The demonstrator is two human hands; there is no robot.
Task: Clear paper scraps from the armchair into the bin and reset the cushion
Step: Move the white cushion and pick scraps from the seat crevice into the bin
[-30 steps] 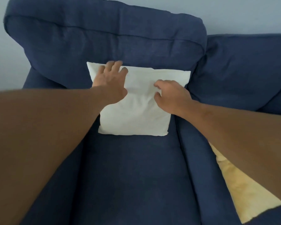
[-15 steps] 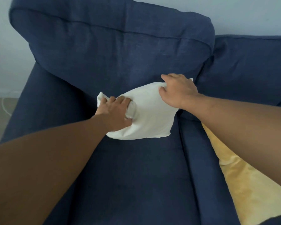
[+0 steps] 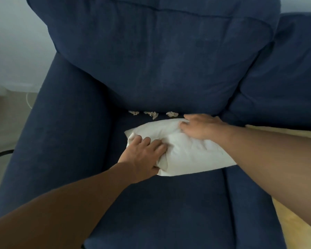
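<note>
You had both hands on the white cushion point(image 3: 185, 151), which lay low and flat on the blue seat of the armchair point(image 3: 75, 123), with its long side running from left to right. Your left hand point(image 3: 144, 157) was closed on the near left corner, with the cloth bunched under the fingers. Your right hand point(image 3: 203, 127) was pressed on the far right edge, with the fingers curled into the cloth. The paper scraps point(image 3: 152, 114) were not in either hand. There were three small white bits in a row, right where the seat meets the back pad, just past the far edge of the cushion. So the scraps were beyond your grip, away from you, and the row ran the same way as the cushion. The right-most bit point(image 3: 172, 114) sat just beside your right hand, so I think that hand was the nearer one to start picking. The left-most bit point(image 3: 133, 112) was a longer reach for that hand. No bin could be seen here.
</note>
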